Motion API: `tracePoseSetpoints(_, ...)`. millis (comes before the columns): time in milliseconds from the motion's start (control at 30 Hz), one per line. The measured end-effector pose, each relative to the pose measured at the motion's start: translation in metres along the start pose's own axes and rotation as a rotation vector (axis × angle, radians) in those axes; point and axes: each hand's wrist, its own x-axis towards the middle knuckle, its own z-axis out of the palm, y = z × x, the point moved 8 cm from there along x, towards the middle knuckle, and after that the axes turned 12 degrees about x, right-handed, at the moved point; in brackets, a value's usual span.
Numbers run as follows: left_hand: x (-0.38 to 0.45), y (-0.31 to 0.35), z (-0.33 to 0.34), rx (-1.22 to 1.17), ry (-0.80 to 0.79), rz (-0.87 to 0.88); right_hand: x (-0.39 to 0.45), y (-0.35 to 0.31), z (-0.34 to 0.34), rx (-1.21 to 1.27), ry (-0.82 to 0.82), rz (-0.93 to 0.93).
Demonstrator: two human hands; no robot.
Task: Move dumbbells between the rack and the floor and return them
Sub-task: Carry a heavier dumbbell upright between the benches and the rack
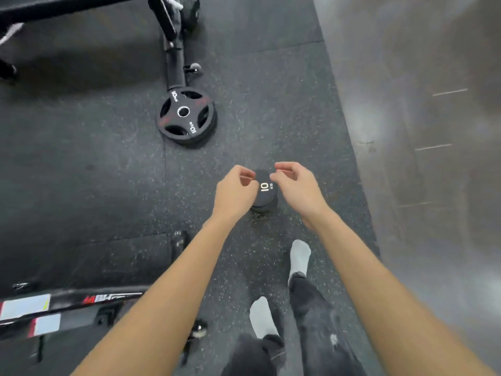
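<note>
I see both arms stretched down over a dumbbell (265, 189) standing on end on the floor (108, 172). My left hand (235, 191) and right hand (296, 184) hover beside it, fingers loosely curled, holding nothing.

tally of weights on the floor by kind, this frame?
Dumbbell, standing on end, marked 10 KG: 1
Weight plate, lying flat, marked 10: 1
Total: 2
Left hand and right hand flank the dumbbell, fingers curled; contact unclear.

Dumbbell (265, 191), weight plate (187, 115) on floor (95, 172)
</note>
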Motion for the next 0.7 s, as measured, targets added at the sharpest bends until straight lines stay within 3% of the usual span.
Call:
tracePoseSetpoints(367, 0.213, -0.141, 0.168, -0.213, -0.002, -0.382, 0.24, 0.215, 0.011, 0.02, 0.153, 0.422)
tracePoseSetpoints(533, 0.256, -0.186, 0.22, -0.382, -0.098, -0.546, 0.285, 0.279, 0.039, 0.051, 0.096, 0.544)
tracePoseSetpoints(700, 0.269, -0.202, 0.246, -0.576, -0.218, -0.684, 0.302, 0.306, 0.038, 0.149, 0.233, 0.561)
